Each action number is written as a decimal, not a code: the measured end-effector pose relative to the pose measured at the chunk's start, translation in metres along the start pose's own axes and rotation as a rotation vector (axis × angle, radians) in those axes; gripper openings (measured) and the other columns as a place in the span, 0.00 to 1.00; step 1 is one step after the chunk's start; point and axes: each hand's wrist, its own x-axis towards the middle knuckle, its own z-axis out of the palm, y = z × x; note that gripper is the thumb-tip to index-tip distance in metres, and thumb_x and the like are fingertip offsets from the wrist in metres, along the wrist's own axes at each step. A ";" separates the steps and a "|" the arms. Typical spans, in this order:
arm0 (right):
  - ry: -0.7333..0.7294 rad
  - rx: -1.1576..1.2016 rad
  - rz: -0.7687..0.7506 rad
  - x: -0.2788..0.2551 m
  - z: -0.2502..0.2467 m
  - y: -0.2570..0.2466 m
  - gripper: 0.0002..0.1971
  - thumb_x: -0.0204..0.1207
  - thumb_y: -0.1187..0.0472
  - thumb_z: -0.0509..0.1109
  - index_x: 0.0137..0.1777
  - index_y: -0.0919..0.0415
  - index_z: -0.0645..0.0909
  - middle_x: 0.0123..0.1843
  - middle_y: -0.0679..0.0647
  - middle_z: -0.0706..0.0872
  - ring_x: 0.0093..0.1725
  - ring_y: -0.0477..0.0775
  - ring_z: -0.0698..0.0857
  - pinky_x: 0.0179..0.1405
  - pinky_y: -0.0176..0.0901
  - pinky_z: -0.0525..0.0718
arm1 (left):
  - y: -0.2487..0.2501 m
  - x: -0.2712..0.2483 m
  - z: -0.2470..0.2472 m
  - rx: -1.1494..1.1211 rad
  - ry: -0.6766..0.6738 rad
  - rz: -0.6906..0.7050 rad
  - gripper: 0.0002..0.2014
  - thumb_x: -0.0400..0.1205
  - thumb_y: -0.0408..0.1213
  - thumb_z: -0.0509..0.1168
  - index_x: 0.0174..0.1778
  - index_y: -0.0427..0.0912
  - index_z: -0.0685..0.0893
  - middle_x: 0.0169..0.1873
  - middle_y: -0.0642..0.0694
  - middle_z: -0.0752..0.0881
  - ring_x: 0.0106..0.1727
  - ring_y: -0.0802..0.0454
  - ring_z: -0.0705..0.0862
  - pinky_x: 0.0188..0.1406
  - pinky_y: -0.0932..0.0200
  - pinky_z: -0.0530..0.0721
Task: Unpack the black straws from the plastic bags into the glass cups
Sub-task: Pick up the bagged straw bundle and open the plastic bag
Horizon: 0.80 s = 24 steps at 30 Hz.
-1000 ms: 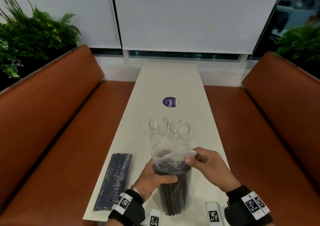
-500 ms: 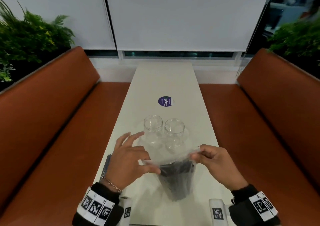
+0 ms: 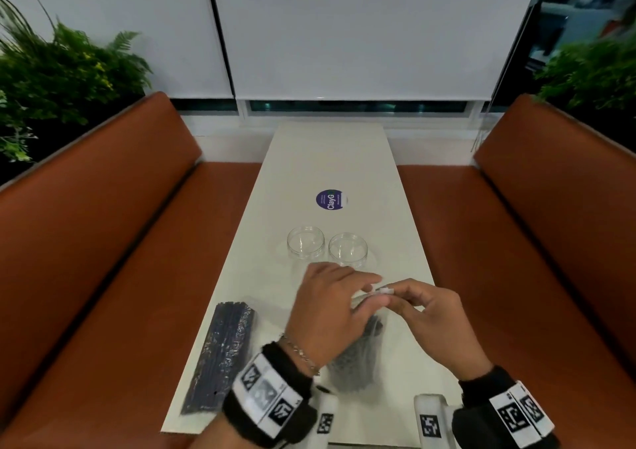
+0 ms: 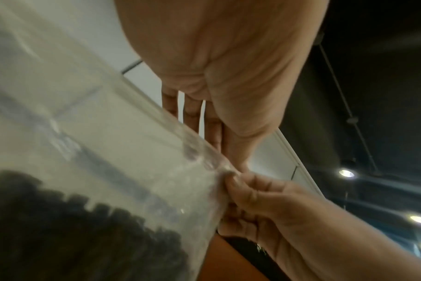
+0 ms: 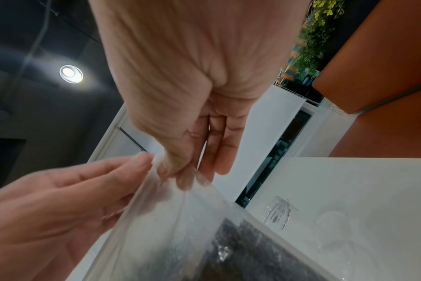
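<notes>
Two empty glass cups (image 3: 305, 247) (image 3: 347, 250) stand side by side mid-table; one cup (image 5: 280, 211) also shows in the right wrist view. Just in front of them I hold a clear plastic bag (image 3: 358, 355) of black straws (image 4: 72, 228) upright. My left hand (image 3: 370, 287) and right hand (image 3: 389, 297) meet at the bag's top edge, and both pinch the plastic there. The wrist views show the bag (image 4: 108, 152) (image 5: 180, 218) hanging below the fingers. A second bag of black straws (image 3: 223, 352) lies flat at the table's near left.
The long white table (image 3: 330, 159) carries a purple round sticker (image 3: 330, 200) beyond the cups. Orange benches (image 3: 103, 242) (image 3: 533, 242) run along both sides. Two white tagged blocks (image 3: 325, 421) (image 3: 428, 421) sit at the near edge. Plants stand behind the benches.
My left hand left the bag's body, spread the mouth, then slid right to meet my right hand at the top edge. The mouth, held wide before, is now drawn together.
</notes>
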 end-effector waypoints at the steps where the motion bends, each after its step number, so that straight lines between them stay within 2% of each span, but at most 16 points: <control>1: 0.008 -0.024 -0.013 0.000 0.000 0.001 0.05 0.77 0.61 0.81 0.47 0.48 0.95 0.42 0.40 0.97 0.45 0.46 0.95 0.50 0.39 0.90 | 0.005 0.003 0.008 0.003 0.022 0.018 0.13 0.82 0.57 0.70 0.52 0.57 0.95 0.40 0.60 0.94 0.45 0.59 0.88 0.61 0.54 0.81; 4: 0.051 -0.103 -0.028 -0.002 -0.001 0.006 0.02 0.77 0.58 0.82 0.44 0.49 0.95 0.40 0.38 0.96 0.41 0.46 0.93 0.43 0.39 0.88 | 0.009 0.006 0.019 0.028 0.067 0.061 0.12 0.84 0.51 0.68 0.44 0.53 0.94 0.35 0.57 0.92 0.39 0.55 0.88 0.56 0.56 0.79; 7: 0.062 -0.143 -0.050 -0.001 -0.003 0.010 0.02 0.77 0.60 0.83 0.45 0.52 0.96 0.41 0.36 0.96 0.42 0.44 0.93 0.42 0.35 0.88 | 0.004 0.002 0.012 0.074 0.077 0.092 0.04 0.82 0.44 0.75 0.42 0.51 0.91 0.36 0.58 0.91 0.38 0.55 0.87 0.55 0.55 0.80; 9: 0.066 -0.140 -0.048 0.002 -0.005 0.012 0.03 0.77 0.62 0.83 0.45 0.52 0.96 0.43 0.35 0.96 0.44 0.41 0.94 0.43 0.30 0.88 | -0.006 -0.006 0.001 0.093 0.079 0.085 0.04 0.79 0.41 0.79 0.42 0.52 0.90 0.37 0.59 0.90 0.38 0.57 0.86 0.56 0.53 0.82; 12: 0.059 -0.127 -0.021 0.004 -0.007 0.014 0.04 0.77 0.63 0.83 0.44 0.53 0.96 0.45 0.34 0.97 0.46 0.39 0.94 0.48 0.30 0.89 | -0.033 -0.021 -0.023 0.097 0.069 0.007 0.03 0.81 0.47 0.77 0.43 0.54 0.91 0.38 0.61 0.92 0.39 0.61 0.86 0.58 0.52 0.82; 16: 0.042 -0.090 0.012 0.002 -0.012 0.018 0.05 0.77 0.63 0.83 0.43 0.52 0.96 0.45 0.35 0.97 0.46 0.39 0.94 0.48 0.26 0.88 | -0.071 -0.044 -0.061 0.123 -0.019 -0.105 0.14 0.82 0.60 0.64 0.43 0.58 0.91 0.41 0.68 0.91 0.45 0.69 0.84 0.61 0.59 0.74; 19: 0.026 -0.051 0.044 0.000 -0.015 0.018 0.05 0.77 0.64 0.82 0.43 0.52 0.96 0.46 0.37 0.97 0.48 0.40 0.95 0.51 0.34 0.90 | -0.089 -0.056 -0.080 0.103 -0.069 -0.226 0.16 0.80 0.66 0.63 0.43 0.62 0.91 0.43 0.72 0.90 0.51 0.70 0.85 0.61 0.62 0.72; 21: 0.026 -0.016 0.067 -0.002 -0.014 0.019 0.06 0.78 0.65 0.81 0.44 0.53 0.96 0.47 0.40 0.98 0.49 0.43 0.95 0.54 0.41 0.91 | -0.091 -0.060 -0.085 0.006 -0.060 -0.294 0.16 0.79 0.68 0.67 0.44 0.62 0.91 0.43 0.71 0.91 0.50 0.66 0.89 0.59 0.65 0.77; 23: 0.026 0.055 0.107 -0.005 -0.015 0.021 0.06 0.78 0.67 0.80 0.45 0.55 0.95 0.49 0.44 0.98 0.53 0.46 0.95 0.60 0.48 0.91 | -0.093 -0.063 -0.081 -0.244 -0.006 -0.390 0.15 0.75 0.63 0.77 0.48 0.58 0.92 0.48 0.65 0.94 0.52 0.62 0.92 0.55 0.65 0.86; 24: 0.010 0.108 0.128 -0.007 -0.016 0.023 0.06 0.79 0.67 0.79 0.48 0.56 0.95 0.52 0.45 0.98 0.55 0.47 0.95 0.64 0.51 0.90 | -0.094 -0.065 -0.075 -0.417 0.008 -0.455 0.20 0.71 0.59 0.83 0.55 0.56 0.92 0.51 0.60 0.94 0.55 0.60 0.92 0.58 0.62 0.88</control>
